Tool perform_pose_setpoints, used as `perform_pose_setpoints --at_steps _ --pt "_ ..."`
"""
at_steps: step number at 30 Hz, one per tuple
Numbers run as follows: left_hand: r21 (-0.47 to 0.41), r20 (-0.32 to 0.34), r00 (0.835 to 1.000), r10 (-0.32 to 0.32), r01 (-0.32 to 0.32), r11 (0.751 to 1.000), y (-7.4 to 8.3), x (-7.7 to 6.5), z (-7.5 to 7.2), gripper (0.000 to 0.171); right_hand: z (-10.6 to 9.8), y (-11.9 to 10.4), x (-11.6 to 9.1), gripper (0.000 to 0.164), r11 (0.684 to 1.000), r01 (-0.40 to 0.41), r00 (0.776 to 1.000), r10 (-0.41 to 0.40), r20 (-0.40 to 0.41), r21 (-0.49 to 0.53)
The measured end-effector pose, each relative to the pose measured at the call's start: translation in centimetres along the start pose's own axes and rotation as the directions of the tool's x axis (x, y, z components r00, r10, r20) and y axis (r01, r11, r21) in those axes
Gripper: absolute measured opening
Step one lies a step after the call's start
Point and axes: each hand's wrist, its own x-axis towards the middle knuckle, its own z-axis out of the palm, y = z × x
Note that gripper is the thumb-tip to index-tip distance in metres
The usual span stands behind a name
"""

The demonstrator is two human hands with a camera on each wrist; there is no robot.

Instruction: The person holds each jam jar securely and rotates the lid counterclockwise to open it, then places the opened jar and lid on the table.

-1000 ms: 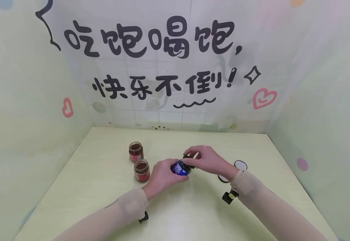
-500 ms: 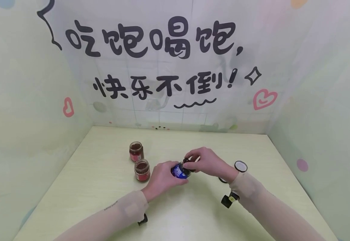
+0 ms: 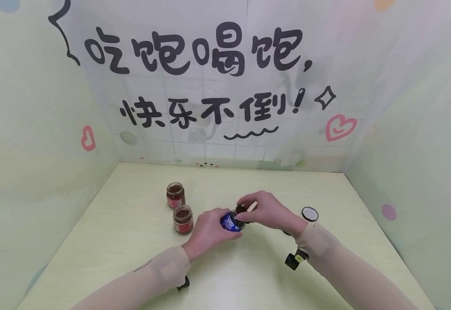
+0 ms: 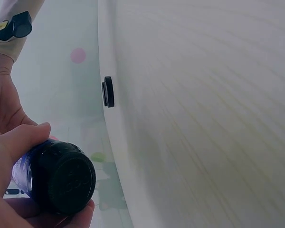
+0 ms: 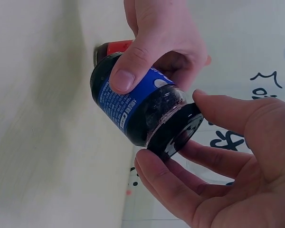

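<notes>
A dark glass jar with a blue label (image 3: 228, 223) is held tilted above the table, its mouth end towards the right. My left hand (image 3: 209, 227) wraps round its body, the thumb lying across the label in the right wrist view. At the mouth end sits a black lid (image 5: 176, 130), and my right hand (image 3: 267, 211) pinches its rim between thumb and fingertips. The left wrist view shows the jar's dark base (image 4: 72, 183). Two lidless jars with red labels, the farther jar (image 3: 175, 201) and the nearer jar (image 3: 183, 224), stand left of my left hand.
A loose lid (image 3: 310, 214) lies with its white inside up on the right of the table (image 3: 225, 275). Another lid (image 3: 286, 233) is mostly hidden behind my right wrist. Printed walls enclose the table at the back and sides.
Both hands and the jar have come slightly nearer. My right fingers have shifted around the lid, and my right wrist now covers more of the second loose lid.
</notes>
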Motion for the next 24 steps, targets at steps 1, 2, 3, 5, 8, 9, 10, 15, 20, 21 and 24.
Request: perform_pose_setpoints --at_steps 1,2,3,5,8,9,10,15,20,21,24 --pt "0.001 0.0 1.0 0.002 -0.002 1.0 0.01 -0.02 0.01 0.052 0.04 0.04 0.0 0.036 1.0 0.0 1.0 0.0 0.001 -0.003" --pt "0.001 -0.001 1.0 0.004 -0.004 1.0 -0.02 -0.04 0.02 0.051 0.07 0.09 0.0 0.035 1.0 0.0 1.0 0.0 0.002 -0.004" --pt "0.002 -0.001 1.0 0.007 -0.007 1.0 -0.06 -0.04 0.02 0.051 0.1 0.13 0.0 0.035 1.0 0.001 1.0 -0.001 0.003 -0.005" --pt "0.002 -0.004 1.0 0.013 -0.013 1.0 -0.1 -0.04 0.02 0.05 0.15 0.21 0.03 0.035 1.0 0.004 1.0 -0.004 0.003 -0.005" --pt "0.006 -0.008 1.0 0.021 -0.021 1.0 -0.16 -0.06 0.01 0.048 0.2 0.34 0.06 0.036 1.0 0.006 1.0 -0.006 0.005 -0.002" --pt "0.008 -0.009 1.0 0.023 -0.023 1.0 -0.18 -0.07 0.01 0.048 0.21 0.37 0.06 0.037 1.0 0.005 1.0 -0.005 0.006 0.001" --pt "0.008 -0.011 1.0 0.023 -0.023 1.0 -0.15 -0.09 0.0 0.048 0.23 0.39 0.05 0.037 1.0 0.004 1.0 -0.004 0.007 0.002" --pt "0.005 -0.016 1.0 0.02 -0.02 1.0 -0.2 -0.28 0.04 0.049 0.33 0.49 0.0 0.037 1.0 0.002 1.0 -0.002 0.013 0.007" --pt "0.009 -0.019 1.0 0.017 -0.017 1.0 -0.29 -0.36 0.06 0.053 0.47 0.54 0.02 0.038 1.0 0.003 1.0 -0.003 0.016 0.009" --pt "0.01 -0.02 1.0 0.016 -0.016 1.0 -0.3 -0.37 0.05 0.053 0.5 0.52 0.03 0.038 1.0 0.002 1.0 -0.003 0.015 0.01" --pt "0.018 -0.019 1.0 0.01 -0.01 1.0 -0.31 -0.4 0.02 0.055 0.55 0.56 0.07 0.039 1.0 0.004 1.0 -0.004 0.014 0.012"
